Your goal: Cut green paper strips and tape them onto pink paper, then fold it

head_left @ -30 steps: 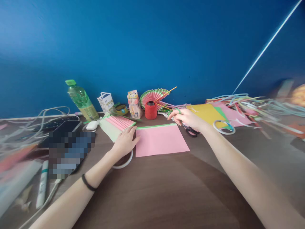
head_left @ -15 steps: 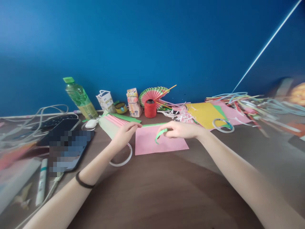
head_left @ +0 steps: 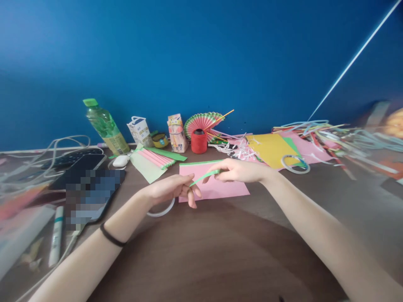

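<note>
A narrow green paper strip (head_left: 204,177) stretches between my hands above a pink sheet of paper (head_left: 225,191). My right hand (head_left: 237,170) pinches its right end. At the other end, the thumb and a finger of my left hand (head_left: 171,188) close on the strip, while the other fingers hang loosely curled. Along the far edge of the pink sheet runs a green border (head_left: 189,164). Partly hidden beneath my left hand is a white ring-shaped roll (head_left: 163,213) on the dark tabletop (head_left: 201,256).
Pleated pink-and-green paper (head_left: 157,158) lies behind my left hand. Farther back are a red thread spool (head_left: 199,142), a paper fan (head_left: 201,122), small cartons and a green bottle (head_left: 108,130). Phones and cables sit left; yellow paper (head_left: 269,147) and another roll (head_left: 295,164) lie right.
My left hand has come down and right, from the far edge of the pink sheet to the strip's loose end. The strip, curled before, is now straighter. My right hand has hardly moved.
</note>
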A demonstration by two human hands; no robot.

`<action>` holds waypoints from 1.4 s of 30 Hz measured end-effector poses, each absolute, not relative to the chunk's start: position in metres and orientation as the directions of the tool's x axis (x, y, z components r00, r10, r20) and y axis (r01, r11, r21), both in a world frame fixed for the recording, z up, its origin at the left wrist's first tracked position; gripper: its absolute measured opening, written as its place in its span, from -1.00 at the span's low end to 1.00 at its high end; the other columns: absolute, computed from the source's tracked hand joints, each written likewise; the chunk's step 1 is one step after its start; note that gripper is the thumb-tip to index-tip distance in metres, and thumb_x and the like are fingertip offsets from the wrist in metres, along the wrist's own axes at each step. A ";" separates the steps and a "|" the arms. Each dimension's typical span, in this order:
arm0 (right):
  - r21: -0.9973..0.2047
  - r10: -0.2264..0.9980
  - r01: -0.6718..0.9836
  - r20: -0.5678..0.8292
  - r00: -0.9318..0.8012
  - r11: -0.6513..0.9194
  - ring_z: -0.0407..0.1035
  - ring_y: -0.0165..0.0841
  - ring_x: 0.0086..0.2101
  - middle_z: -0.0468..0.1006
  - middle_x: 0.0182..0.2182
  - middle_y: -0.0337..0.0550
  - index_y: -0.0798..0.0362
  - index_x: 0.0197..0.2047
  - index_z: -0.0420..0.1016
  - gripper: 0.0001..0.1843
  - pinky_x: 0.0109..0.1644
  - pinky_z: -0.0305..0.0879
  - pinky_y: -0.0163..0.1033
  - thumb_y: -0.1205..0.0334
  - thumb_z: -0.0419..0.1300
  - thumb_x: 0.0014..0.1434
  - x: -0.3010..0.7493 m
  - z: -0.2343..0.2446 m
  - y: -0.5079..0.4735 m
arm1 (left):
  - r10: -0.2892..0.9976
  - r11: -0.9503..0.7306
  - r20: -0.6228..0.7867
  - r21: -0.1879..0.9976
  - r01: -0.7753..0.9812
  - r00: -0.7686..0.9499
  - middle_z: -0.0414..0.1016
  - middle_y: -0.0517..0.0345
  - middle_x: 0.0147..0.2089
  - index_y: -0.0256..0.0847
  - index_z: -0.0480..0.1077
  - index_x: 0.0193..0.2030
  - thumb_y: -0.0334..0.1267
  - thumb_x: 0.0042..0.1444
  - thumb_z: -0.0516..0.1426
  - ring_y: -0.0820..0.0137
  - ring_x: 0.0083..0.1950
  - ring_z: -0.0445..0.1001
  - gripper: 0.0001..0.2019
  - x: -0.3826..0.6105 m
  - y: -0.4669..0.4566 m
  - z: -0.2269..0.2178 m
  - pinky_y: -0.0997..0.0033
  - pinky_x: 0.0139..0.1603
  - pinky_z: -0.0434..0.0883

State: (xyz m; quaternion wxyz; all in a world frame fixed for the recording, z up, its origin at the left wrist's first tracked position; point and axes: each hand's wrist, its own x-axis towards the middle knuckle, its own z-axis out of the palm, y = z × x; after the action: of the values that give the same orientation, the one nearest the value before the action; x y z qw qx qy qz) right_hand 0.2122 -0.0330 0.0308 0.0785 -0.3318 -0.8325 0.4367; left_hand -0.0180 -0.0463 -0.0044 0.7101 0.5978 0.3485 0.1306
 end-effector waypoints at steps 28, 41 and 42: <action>-0.678 0.678 0.671 -0.342 -0.650 0.300 0.21 -0.51 -0.56 0.38 -0.55 -0.21 0.16 -0.24 0.45 -0.62 -0.45 0.11 -0.36 0.01 0.04 0.12 0.243 0.037 -0.017 | 0.854 0.123 -0.354 0.850 0.512 0.382 0.42 0.21 -0.45 -0.27 0.41 -0.41 -0.17 -0.17 0.21 0.52 -0.42 0.35 -0.79 -0.037 -0.029 0.000 0.51 -0.37 0.28; -0.669 0.605 0.742 -0.573 -0.553 0.045 0.41 -0.42 -0.52 0.55 -0.49 -0.11 0.16 -0.33 0.39 -0.56 -0.40 0.31 -0.31 -0.02 0.29 -0.18 0.257 0.010 0.006 | 0.851 -0.270 -0.205 0.618 0.738 0.484 0.51 0.15 -0.28 -0.22 0.45 -0.37 -0.11 -0.08 0.09 0.34 -0.23 0.41 -0.76 -0.037 -0.024 -0.006 0.45 -0.20 0.27; -0.662 0.597 0.748 -0.587 -0.548 0.036 0.41 -0.42 -0.52 0.55 -0.49 -0.11 0.15 -0.36 0.38 -0.57 -0.40 0.31 -0.32 -0.02 0.29 -0.19 0.257 0.010 0.006 | 0.841 -0.261 -0.226 0.628 0.733 0.492 0.51 0.15 -0.30 -0.22 0.45 -0.36 -0.12 -0.07 0.09 0.35 -0.24 0.41 -0.76 -0.037 -0.024 -0.006 0.45 -0.20 0.27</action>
State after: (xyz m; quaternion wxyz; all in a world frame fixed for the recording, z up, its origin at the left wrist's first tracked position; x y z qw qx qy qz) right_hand 0.2567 0.0062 0.0095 -0.0741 -0.4698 -0.7158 0.5113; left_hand -0.0372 -0.0244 -0.0062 0.3489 0.7902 0.4979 0.0769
